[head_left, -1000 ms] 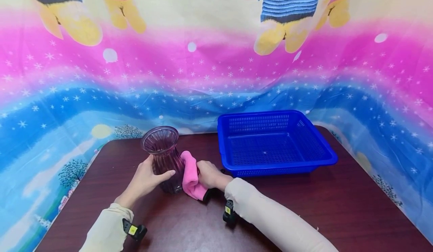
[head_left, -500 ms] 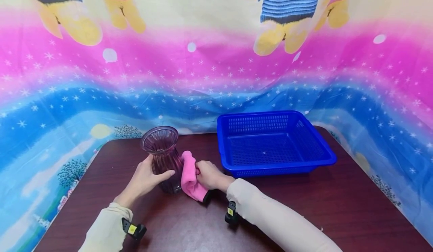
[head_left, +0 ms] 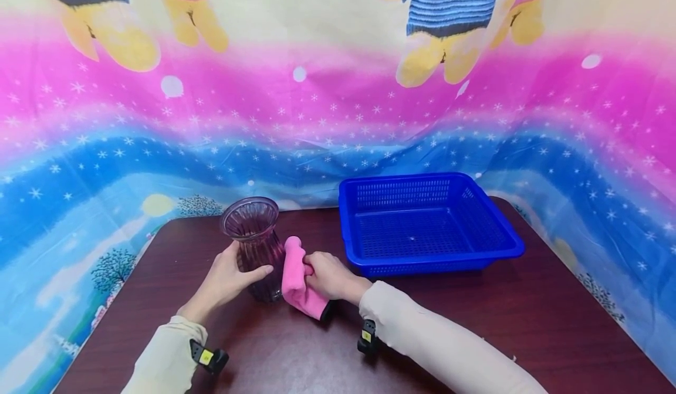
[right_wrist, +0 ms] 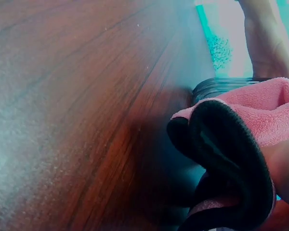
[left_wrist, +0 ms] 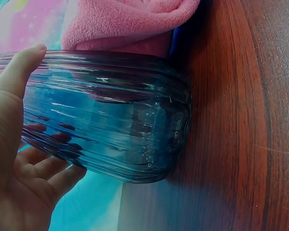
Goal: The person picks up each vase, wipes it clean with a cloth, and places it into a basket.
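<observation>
A ribbed, purple-tinted glass vase (head_left: 259,250) with a flared rim stands upright on the table. My left hand (head_left: 226,278) grips it from the left, thumb across the front of its body. In the left wrist view, the fingers curl behind the glass (left_wrist: 115,120). My right hand (head_left: 328,275) pinches a bunched pink cloth (head_left: 296,279) with dark edging. The cloth lies against the vase's right side in the left wrist view. In the right wrist view, the folded dark edging (right_wrist: 231,130) hides most of the right hand, and only a little of the vase's base (right_wrist: 224,86) shows.
A blue perforated plastic basket (head_left: 433,262) sits at the back right of the dark red wooden table (head_left: 264,353), just beyond my right hand. A patterned curtain (head_left: 296,106) with snowflakes and cartoon figures surrounds the table's back and sides.
My right hand and the lower part of the cloth have shifted slightly right and towards me. The left hand and the vase have stayed where they were.
</observation>
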`<state>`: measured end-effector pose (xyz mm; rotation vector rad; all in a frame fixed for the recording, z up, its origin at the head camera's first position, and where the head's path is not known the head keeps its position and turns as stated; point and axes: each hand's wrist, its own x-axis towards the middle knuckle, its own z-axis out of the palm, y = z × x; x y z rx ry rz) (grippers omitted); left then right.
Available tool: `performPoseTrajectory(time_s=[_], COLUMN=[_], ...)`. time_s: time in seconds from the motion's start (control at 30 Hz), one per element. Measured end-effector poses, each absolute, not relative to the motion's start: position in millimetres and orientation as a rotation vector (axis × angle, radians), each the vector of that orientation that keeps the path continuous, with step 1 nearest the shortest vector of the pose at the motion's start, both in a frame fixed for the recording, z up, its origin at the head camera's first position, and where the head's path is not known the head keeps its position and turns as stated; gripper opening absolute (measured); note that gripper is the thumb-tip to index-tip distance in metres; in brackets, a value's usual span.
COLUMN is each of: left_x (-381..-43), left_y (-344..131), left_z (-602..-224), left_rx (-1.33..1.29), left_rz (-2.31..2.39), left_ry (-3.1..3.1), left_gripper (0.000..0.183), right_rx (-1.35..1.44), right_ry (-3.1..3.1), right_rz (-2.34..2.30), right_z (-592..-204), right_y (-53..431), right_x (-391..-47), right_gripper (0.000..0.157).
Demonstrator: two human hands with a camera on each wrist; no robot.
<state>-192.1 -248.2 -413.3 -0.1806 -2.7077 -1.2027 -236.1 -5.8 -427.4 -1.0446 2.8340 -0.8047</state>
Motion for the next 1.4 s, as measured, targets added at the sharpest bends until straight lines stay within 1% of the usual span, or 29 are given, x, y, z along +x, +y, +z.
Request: performPoseTrajectory(time_s=[0.27, 0.33, 0.53, 0.7, 0.77, 0.93, 1.3, 1.4], left_x=[-191.6, -191.4, -191.3, -190.8, -190.3, -190.7, -192.8, -192.9], left_y=[-249.5, -249.5, -249.6, -249.7, -249.7, -249.3, -248.8, -249.1], left_z=[-413.3, -413.2, -414.4, -415.6, -415.6, -415.6, -413.0, -413.9], left_rx=[-0.171, -0.173, -0.18, -0.182, -0.187, -0.189, -0.182, -0.184], left_rz=[-1.23, -1.238, -1.24, -1.235, -1.234, -1.245, -1.228, -1.23], left_ry=[-2.704, -2.697, -2.689, -2.692, -2.689, -2.68, -2.705, -2.709], left_gripper=[0.075, 0.074, 0.073, 0.074, 0.075, 0.074, 0.075, 0.076], right_rx=[-0.993, -0.993, -1.0, -1.021, -1.04, -1.08, -1.098, -1.118], right_ry=[2.903, 2.921, 2.918, 2.909, 2.91, 2.918, 2.918, 2.914], right_rz=[-0.712, -0.697, -0.696, -0.697, -0.692, -0.681, -0.652, -0.643], right_z=[-422.5, -422.1, -421.3, -420.2, -419.9, -417.3, -409.9, -410.2], right_y=[-3.2, -1.8, 6.7, 13.9, 15.8, 20.2, 35.3, 40.2], right_x=[-226.7, -224.8, -218.7, -212.8, -210.5, -203.9, -191.8, -189.5], right_gripper=[0.005, 0.004, 0.006, 0.004, 0.009, 0.016, 0.023, 0.022])
